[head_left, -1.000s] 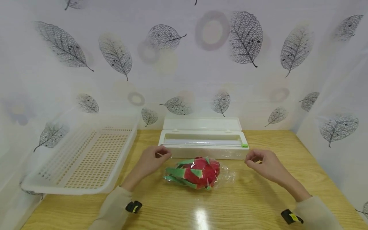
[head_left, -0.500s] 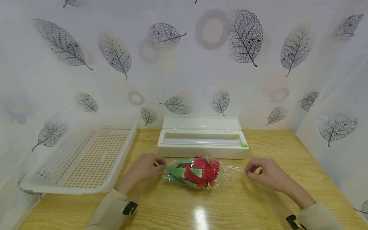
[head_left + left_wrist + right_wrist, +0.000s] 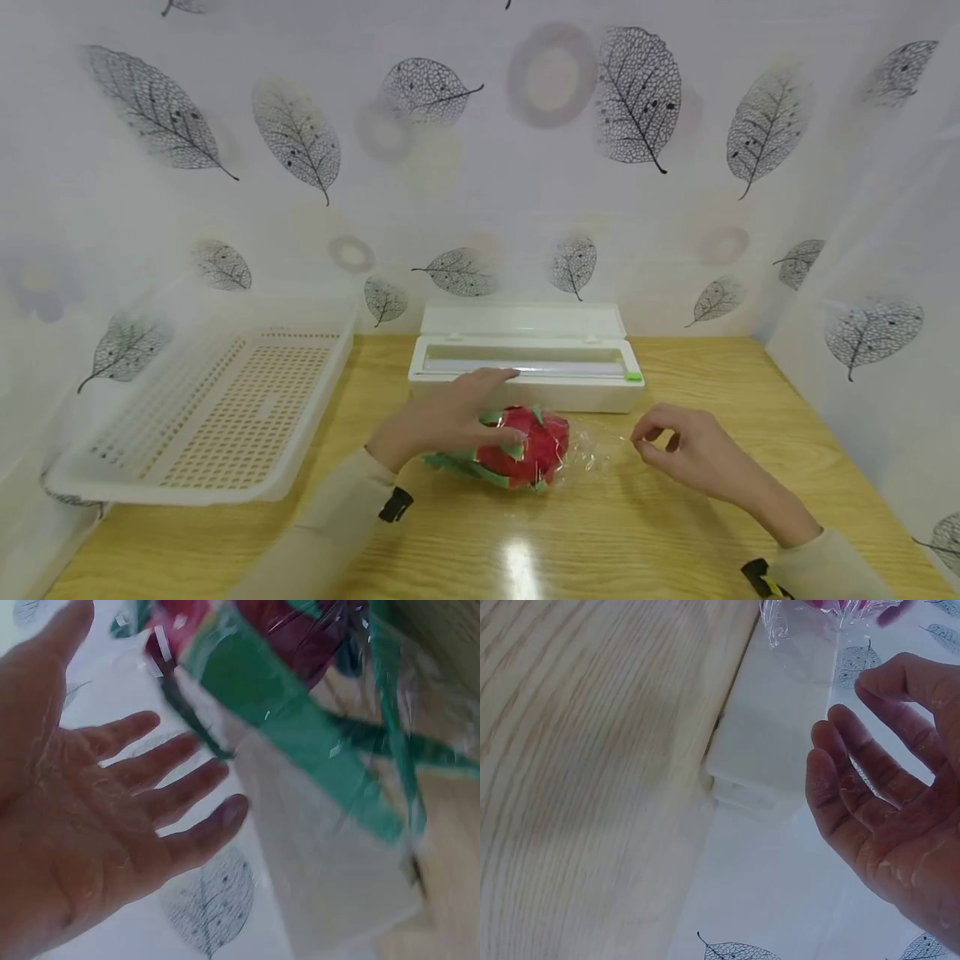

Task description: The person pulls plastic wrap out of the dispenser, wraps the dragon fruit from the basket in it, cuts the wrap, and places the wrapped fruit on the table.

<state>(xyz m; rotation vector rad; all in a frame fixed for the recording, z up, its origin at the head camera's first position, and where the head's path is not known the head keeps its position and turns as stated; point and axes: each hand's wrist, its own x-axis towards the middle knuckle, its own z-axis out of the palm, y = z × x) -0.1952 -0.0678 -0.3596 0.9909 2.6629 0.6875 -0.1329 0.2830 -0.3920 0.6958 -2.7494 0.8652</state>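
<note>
A red dragon fruit (image 3: 551,446) with green scales lies on the table, wrapped in clear cling film (image 3: 592,450). My left hand (image 3: 442,421) is spread over its left part, hiding some of it; whether the palm touches is hard to tell. In the left wrist view the fingers (image 3: 187,787) are apart and extended beside a green scale (image 3: 277,712). To the right, my right hand (image 3: 693,450) pinches the thin, hardly visible end of the film between thumb and forefinger. Behind the fruit stands a white cling film box (image 3: 525,398), lid up, with a roll inside.
A white perforated plastic basket (image 3: 315,433) stands on the left of the wooden table (image 3: 600,542). A green slider (image 3: 633,377) sits at the box's right end. A leaf-patterned sheet (image 3: 480,183) hangs behind the table and along its sides.
Both hands first came down towards the table beside the fruit. The left hand then left the film's left end, opened, and moved right over the fruit. The right hand stayed nearly still.
</note>
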